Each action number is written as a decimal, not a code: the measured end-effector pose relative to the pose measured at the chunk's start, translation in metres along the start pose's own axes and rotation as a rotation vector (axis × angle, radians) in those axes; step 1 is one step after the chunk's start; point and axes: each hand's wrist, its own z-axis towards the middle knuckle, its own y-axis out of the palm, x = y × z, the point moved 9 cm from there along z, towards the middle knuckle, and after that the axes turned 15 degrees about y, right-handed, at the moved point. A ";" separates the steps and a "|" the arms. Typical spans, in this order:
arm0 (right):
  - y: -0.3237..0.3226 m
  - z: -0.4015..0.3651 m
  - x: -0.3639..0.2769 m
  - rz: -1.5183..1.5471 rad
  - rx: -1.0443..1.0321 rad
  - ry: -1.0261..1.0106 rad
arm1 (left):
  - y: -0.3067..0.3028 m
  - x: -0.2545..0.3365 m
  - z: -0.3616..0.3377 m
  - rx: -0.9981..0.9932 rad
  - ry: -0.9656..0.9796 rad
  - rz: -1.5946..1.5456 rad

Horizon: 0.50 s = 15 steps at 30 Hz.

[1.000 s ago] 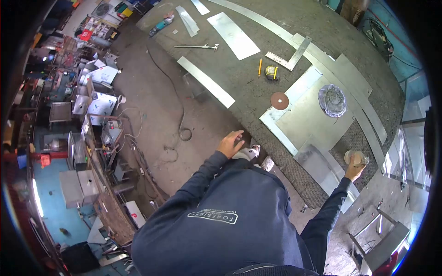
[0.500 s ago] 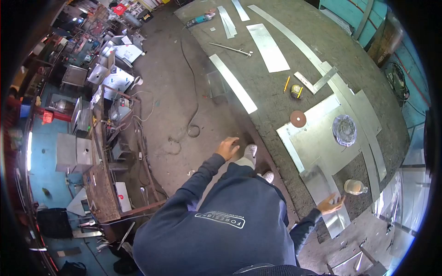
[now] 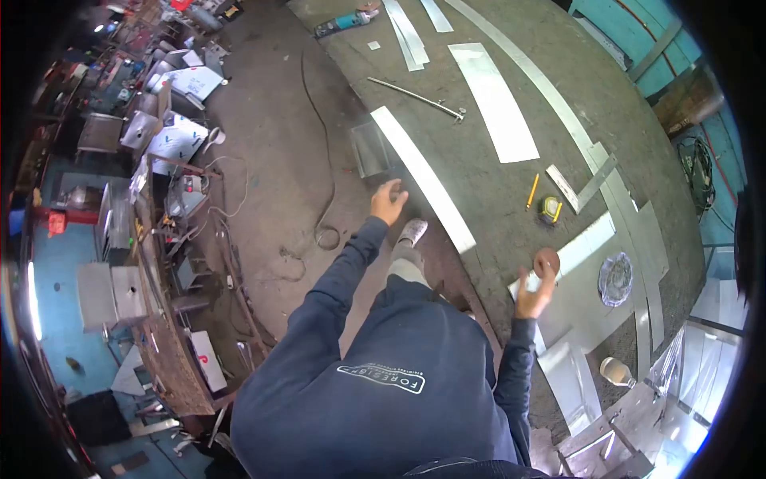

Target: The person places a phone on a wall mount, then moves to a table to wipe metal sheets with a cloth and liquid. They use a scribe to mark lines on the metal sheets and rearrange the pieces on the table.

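My left hand (image 3: 388,203) hangs in the air beside the table's near edge, holding nothing, its fingers loosely curled and apart. A long bright metal strip (image 3: 423,179) lies along that edge close by. Over the sheet metal is my right hand (image 3: 535,297), open, with thumb and fingers spread. Its fingertips overlap the lower part of a brown abrasive disc (image 3: 546,258). Under and beside this hand lie a white-edged strip (image 3: 586,246) and a large flat metal sheet (image 3: 586,315).
On the table are a yellow tape measure (image 3: 550,209), a yellow pencil (image 3: 532,191), a square (image 3: 597,184), a metal rod (image 3: 415,97), an angle grinder (image 3: 343,24), a plastic-wrapped roll (image 3: 615,279) and a bottle (image 3: 617,372). A cluttered workbench (image 3: 171,351) stands left; a cable (image 3: 325,160) crosses the floor.
My right hand has moved forward from the lower metal sheet to the brown disc. My left hand has risen forward, and my body has advanced along the table.
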 end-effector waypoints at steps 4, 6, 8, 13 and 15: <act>0.130 -0.010 -0.090 -0.258 -0.322 -0.057 | -0.037 -0.008 0.070 0.056 0.213 0.253; 0.162 -0.017 -0.105 -0.375 -0.370 -0.011 | -0.042 0.014 0.103 -0.147 0.416 0.493; 0.185 -0.016 -0.108 -0.467 -0.398 0.033 | -0.047 0.011 0.129 -0.213 0.502 0.531; 0.185 -0.018 -0.095 -0.489 -0.364 0.047 | -0.041 -0.005 0.180 -0.357 0.624 0.497; 0.185 -0.020 -0.091 -0.460 -0.356 0.041 | -0.049 -0.008 0.202 -0.321 0.570 0.467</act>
